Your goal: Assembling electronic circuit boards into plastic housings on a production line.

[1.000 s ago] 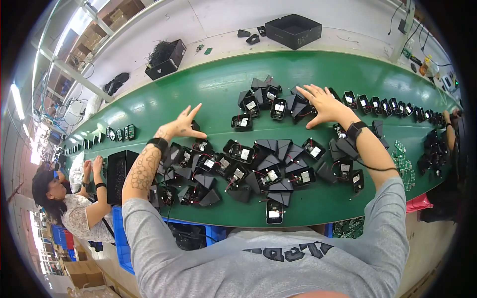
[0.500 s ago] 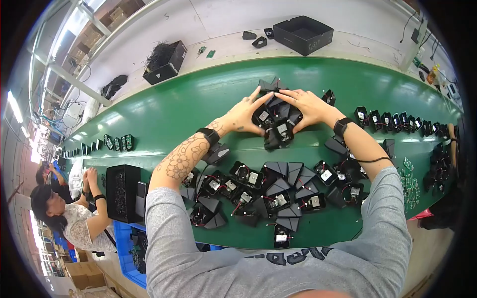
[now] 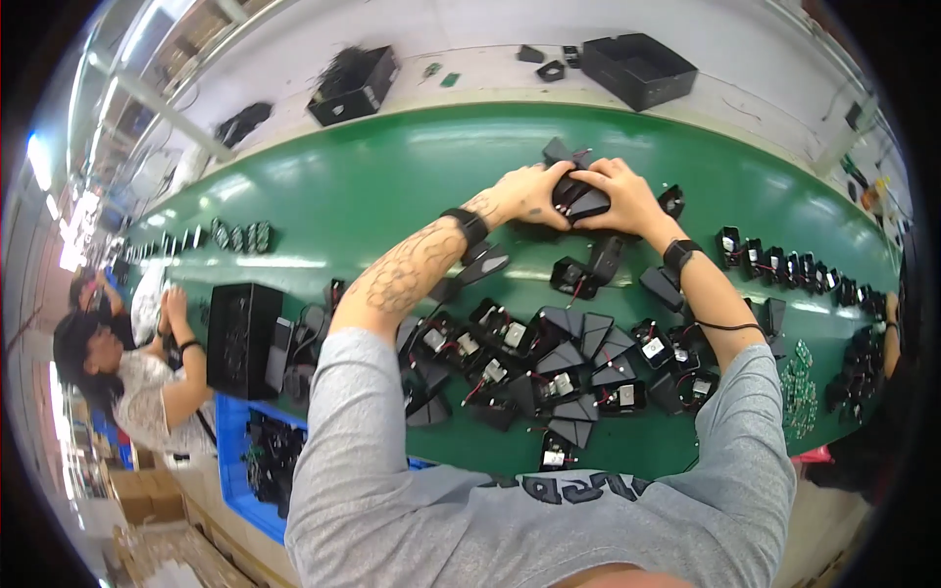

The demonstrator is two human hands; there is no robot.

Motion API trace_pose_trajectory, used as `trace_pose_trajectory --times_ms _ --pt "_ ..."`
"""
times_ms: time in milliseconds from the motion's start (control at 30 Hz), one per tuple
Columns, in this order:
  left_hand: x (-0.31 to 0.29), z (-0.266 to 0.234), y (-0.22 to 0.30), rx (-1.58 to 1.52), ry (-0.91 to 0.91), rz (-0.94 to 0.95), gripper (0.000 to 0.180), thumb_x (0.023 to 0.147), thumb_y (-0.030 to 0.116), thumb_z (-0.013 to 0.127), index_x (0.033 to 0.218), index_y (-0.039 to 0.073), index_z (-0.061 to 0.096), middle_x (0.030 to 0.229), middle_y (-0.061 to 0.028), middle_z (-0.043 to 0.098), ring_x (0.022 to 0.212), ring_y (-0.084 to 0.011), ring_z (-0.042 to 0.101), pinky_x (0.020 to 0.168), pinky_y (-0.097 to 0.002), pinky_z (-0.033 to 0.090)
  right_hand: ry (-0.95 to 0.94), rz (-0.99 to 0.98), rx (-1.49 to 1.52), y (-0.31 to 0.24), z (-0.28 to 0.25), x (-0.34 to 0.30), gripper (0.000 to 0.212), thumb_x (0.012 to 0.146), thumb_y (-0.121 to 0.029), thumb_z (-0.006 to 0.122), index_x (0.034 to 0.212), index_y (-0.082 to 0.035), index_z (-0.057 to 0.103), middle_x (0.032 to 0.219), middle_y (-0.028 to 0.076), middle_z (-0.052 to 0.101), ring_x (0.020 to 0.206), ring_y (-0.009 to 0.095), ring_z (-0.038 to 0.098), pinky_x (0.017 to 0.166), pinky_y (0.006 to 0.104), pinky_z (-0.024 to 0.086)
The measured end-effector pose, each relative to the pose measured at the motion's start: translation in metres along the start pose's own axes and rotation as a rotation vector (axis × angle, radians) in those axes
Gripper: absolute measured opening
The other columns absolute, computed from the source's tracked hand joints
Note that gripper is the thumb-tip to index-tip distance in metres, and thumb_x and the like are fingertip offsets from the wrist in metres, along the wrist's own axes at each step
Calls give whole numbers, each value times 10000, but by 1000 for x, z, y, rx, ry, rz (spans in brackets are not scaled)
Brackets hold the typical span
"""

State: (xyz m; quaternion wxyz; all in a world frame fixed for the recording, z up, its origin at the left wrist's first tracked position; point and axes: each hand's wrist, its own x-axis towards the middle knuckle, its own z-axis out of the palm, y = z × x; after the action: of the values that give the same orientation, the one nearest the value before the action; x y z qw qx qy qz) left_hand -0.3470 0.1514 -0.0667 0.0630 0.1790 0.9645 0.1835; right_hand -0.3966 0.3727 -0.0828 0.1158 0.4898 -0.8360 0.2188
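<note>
At the far middle of the green table, my left hand (image 3: 537, 194) and my right hand (image 3: 625, 201) close in from both sides on a small cluster of black plastic housings (image 3: 589, 205). The fingers curl around them, and the thumbs press the near side. Just beyond my fingertips lies another dark housing (image 3: 557, 151). Nearer to me, apart from my hands, an open housing (image 3: 572, 278) with a red wire lies beside a closed-looking one (image 3: 607, 258). How many pieces my hands grip is partly hidden.
Many black housings with wires and pale parts (image 3: 559, 384) are heaped before me. Housings stand in a row (image 3: 782, 267) at right, near loose green circuit boards (image 3: 800, 392). A black box (image 3: 241, 343) stands at left, by a blue crate (image 3: 232, 441) and a seated person (image 3: 147, 377).
My hands have drawn closer together around fewer housings. A pair of housings now lies apart, nearer to me. The whole view has shifted slightly.
</note>
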Motion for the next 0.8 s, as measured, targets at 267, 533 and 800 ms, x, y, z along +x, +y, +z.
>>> trace_pose_trajectory --times_ms 267,533,800 --pt "-19 -23 13 2 87 64 891 581 456 822 1312 101 457 990 -225 669 923 -402 650 798 -457 521 90 9 60 -27 -16 0 673 543 -234 865 1179 -131 670 1102 104 604 1080 309 549 929 409 462" --pt "-83 -125 49 274 299 13 858 568 472 809 1272 95 497 891 -193 686 852 -384 667 727 -442 541 319 -170 85 -83 -68 52 703 588 -133 852 1249 -94 617 1134 97 591 1078 295 544 941 375 437" --pt "-225 -159 76 334 394 -91 869 564 462 789 1280 64 501 904 -200 684 835 -389 669 744 -438 543 331 -418 197 -198 -84 70 668 607 -147 846 1237 -98 628 1133 112 593 1054 303 565 926 385 448"
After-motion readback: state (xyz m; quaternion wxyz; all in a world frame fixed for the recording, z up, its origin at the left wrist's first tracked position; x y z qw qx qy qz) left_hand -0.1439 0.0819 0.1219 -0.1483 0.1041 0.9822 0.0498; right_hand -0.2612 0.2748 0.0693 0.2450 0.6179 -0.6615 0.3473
